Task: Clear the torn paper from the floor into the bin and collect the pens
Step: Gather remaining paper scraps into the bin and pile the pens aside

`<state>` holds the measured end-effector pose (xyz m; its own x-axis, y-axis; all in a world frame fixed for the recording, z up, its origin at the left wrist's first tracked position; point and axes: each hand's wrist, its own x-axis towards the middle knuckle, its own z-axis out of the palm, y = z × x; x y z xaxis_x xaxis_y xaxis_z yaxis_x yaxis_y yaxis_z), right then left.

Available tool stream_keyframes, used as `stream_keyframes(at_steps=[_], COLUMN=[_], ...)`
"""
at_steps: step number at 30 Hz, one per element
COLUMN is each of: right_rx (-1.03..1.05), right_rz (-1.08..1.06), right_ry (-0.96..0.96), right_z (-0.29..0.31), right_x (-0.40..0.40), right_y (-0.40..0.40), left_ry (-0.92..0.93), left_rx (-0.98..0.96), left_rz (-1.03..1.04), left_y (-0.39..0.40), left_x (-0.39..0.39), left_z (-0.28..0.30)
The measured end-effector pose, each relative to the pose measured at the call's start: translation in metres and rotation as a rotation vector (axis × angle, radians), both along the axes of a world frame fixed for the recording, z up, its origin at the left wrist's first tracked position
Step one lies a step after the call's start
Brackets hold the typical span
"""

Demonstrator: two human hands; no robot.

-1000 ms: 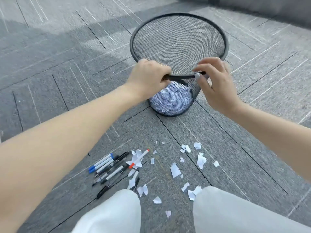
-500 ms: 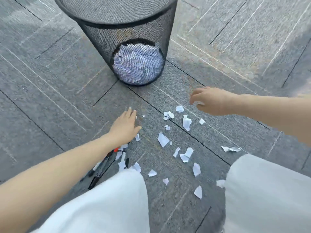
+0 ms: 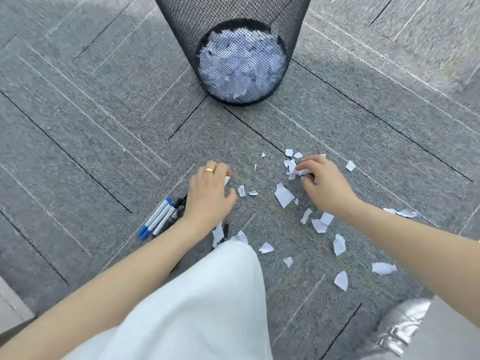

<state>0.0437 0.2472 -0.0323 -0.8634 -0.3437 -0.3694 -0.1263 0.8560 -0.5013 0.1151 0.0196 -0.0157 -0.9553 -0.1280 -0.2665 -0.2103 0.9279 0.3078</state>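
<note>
The black mesh bin point(image 3: 233, 24) stands at the top centre, with torn paper showing through its lower wall. Torn paper scraps point(image 3: 284, 195) lie scattered on the grey carpet between my hands and toward the lower right. My right hand point(image 3: 326, 187) pinches a small bunch of scraps point(image 3: 298, 170) with its fingertips. My left hand point(image 3: 207, 194), wearing a ring, has its fingers curled down over a red-capped pen point(image 3: 228, 178); only the pen's tip shows. Blue-capped pens point(image 3: 158, 216) lie just left of that hand. A black pen point(image 3: 226, 229) is partly hidden under scraps.
My white trouser leg point(image 3: 207, 294) covers the lower centre, and a silver shoe point(image 3: 400, 326) sits at the lower right. More scraps point(image 3: 383, 268) lie near the right forearm. A lighter floor strip point(image 3: 10, 302) shows at the lower left.
Both hands left the bin's rim and dropped to the floor. The left one went onto the pens, the right one onto the scraps. The view tilted down and closer.
</note>
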Motion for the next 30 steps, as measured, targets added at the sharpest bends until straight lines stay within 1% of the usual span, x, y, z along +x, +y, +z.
stream_keyframes(at_steps=[3, 5, 7, 11, 14, 17, 21, 23, 25, 28, 30], right_rx=[-0.027, -0.068, -0.094, -0.072, -0.023, 0.0, -0.015, -0.004, 0.047, 0.133, 0.143], right_rz=[-0.012, 0.041, 0.139, 0.314, 0.381, 0.409, 0.372, 0.353, 0.411, 0.492, 0.525], right_ry=[0.061, 0.064, 0.059, 0.044, 0.042, 0.075, 0.093, 0.083, 0.091, 0.131, 0.143], right_z=[0.003, 0.007, 0.011, 0.007, 0.003, 0.001, -0.001, -0.002, -0.005, -0.005, -0.001], right_x=[0.0, -0.001, 0.005, 0.021, 0.023, 0.022, 0.024, 0.023, 0.021, 0.016, 0.013], right_y=[-0.022, -0.048, -0.073, -0.103, -0.115, -0.125, -0.134, -0.135, -0.133, -0.128, -0.126], left_ry=[-0.084, -0.161, -0.208, -0.188, -0.195, -0.232, -0.203, -0.156, -0.132, -0.139, -0.158], left_rx=[-0.028, -0.088, -0.109, 0.015, -0.001, -0.031, 0.067, 0.091, 0.116, 0.106, 0.09], left_rz=[0.094, 0.078, 0.065, 0.195, 0.206, 0.14, 0.241, 0.223, 0.161, 0.085, 0.068], left_y=[-0.015, -0.019, -0.02, -0.024, -0.029, -0.033, -0.037, -0.038, -0.036, -0.029, -0.023], left_x=[0.024, 0.042, 0.054, 0.061, 0.061, 0.061, 0.065, 0.067, 0.064, 0.047, 0.036], left_z=[-0.003, -0.007, -0.012, -0.02, -0.018, -0.016, -0.013, -0.011, -0.011, -0.014, -0.016])
